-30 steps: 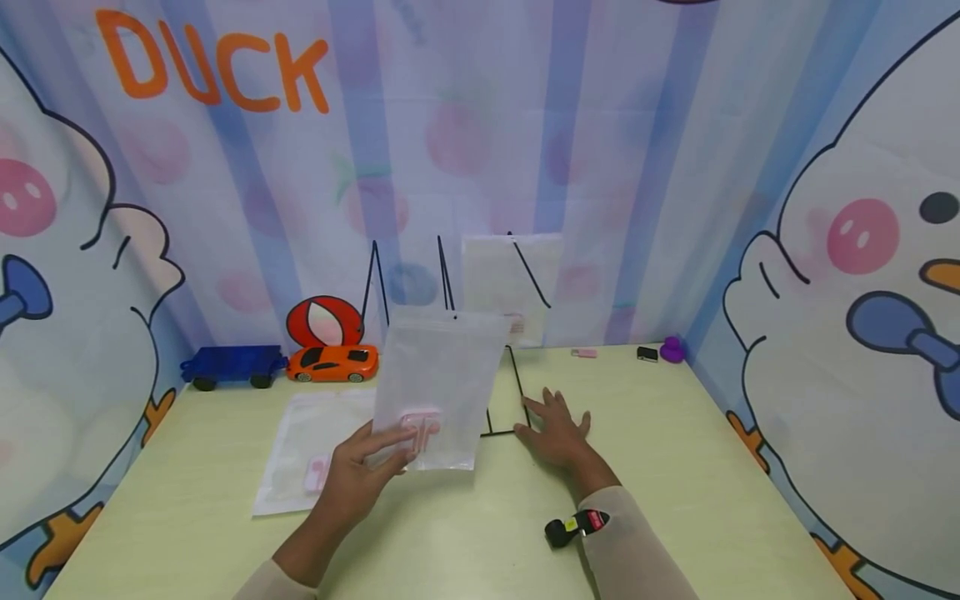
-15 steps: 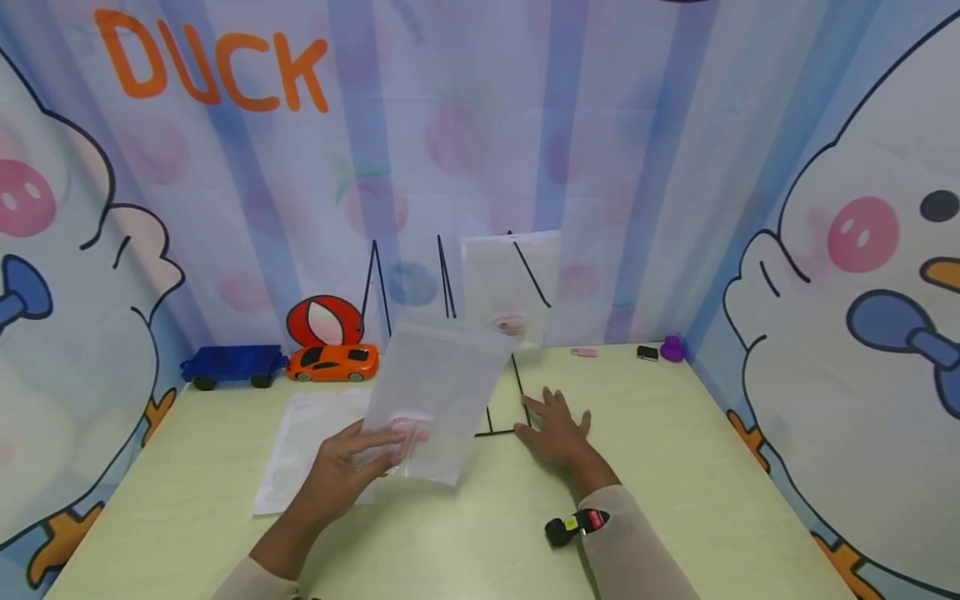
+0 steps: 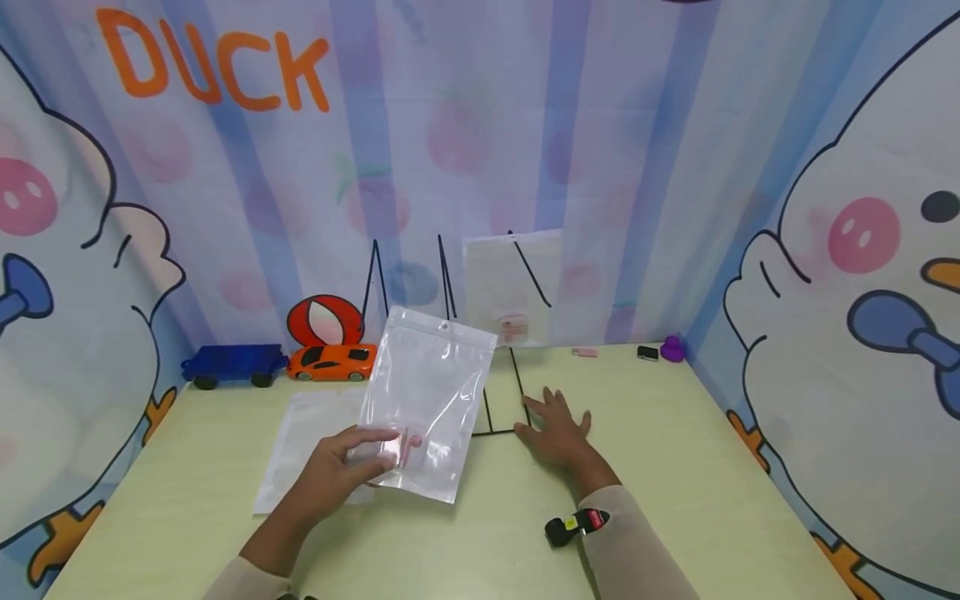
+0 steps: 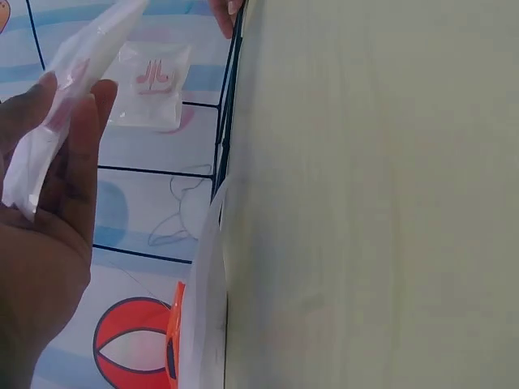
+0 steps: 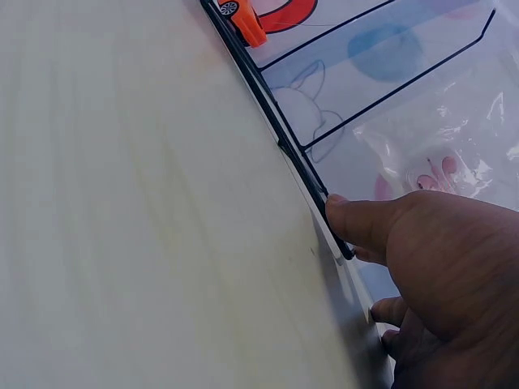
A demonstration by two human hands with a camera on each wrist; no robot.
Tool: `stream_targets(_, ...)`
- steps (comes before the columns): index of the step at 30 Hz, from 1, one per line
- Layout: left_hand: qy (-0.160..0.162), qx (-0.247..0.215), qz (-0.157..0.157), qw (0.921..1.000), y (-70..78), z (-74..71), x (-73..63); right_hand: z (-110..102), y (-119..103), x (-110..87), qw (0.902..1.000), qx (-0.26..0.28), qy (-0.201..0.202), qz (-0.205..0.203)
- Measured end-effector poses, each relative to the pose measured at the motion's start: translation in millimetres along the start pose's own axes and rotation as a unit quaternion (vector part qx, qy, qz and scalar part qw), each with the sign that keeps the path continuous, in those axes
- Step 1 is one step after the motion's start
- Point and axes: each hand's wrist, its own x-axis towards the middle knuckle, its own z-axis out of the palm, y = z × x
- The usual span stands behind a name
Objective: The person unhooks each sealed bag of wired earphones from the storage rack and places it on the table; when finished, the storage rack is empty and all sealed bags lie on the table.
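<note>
My left hand [image 3: 326,479] pinches a clear-fronted zip bag [image 3: 427,367] between thumb and fingers near its lower left corner. Inside the bag show pink earbuds [image 3: 408,450]. Tilted, the bag hovers before a black wire display rack [image 3: 517,379]; in the left wrist view the bag [image 4: 77,89] appears nearly edge-on. A similar bag [image 3: 510,283] hangs at the rack's right prong. My right hand [image 3: 558,433] lies with spread fingers at the rack's front right corner, thumb [image 5: 357,220] touching the wire. Another white bag [image 3: 292,442] lies flat on the table, partly covered by my left hand.
Along the back stand a blue toy wagon [image 3: 234,365], an orange toy car [image 3: 330,363] and a red-and-white ball shape [image 3: 326,319]. At back right lie a small pink item [image 3: 584,352], a small black item [image 3: 647,353] and a purple object [image 3: 672,348].
The held bag has moved slightly left and down, turning so its top leans left and its glossy front shows. My right hand has stayed at the rack's corner.
</note>
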Motion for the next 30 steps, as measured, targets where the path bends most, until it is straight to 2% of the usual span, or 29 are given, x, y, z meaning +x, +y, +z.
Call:
stream_targets(3, -0.001, 0.017, -0.026, 0.9995, -0.3, -3.4, 0.6, -0.1, 1.3, 1.0, 1.0, -0.001, 0.002, -0.003)
stream_targets(10, -0.011, 0.018, -0.077, 0.9968, 3.1, -15.9, -1.9, -0.9, 2.9, 2.3, 1.0, -0.005, -0.002, -0.003)
stream_targets(18, -0.011, 0.014, -0.125, 0.992, -3.3, -29.9, -7.0, -0.6, 1.4, 0.4, 1.0, -0.009, -0.002, 0.001)
stream_targets(23, -0.002, 0.004, -0.139, 0.9903, -8.9, -37.0, -9.3, -2.6, 0.2, -1.1, 1.0, -0.004, -0.002, -0.001)
stream_targets(30, 0.018, -0.004, -0.143, 0.9895, -16.4, -42.7, -12.1, -1.3, 2.0, 0.1, 0.9999, -0.009, -0.001, -0.004)
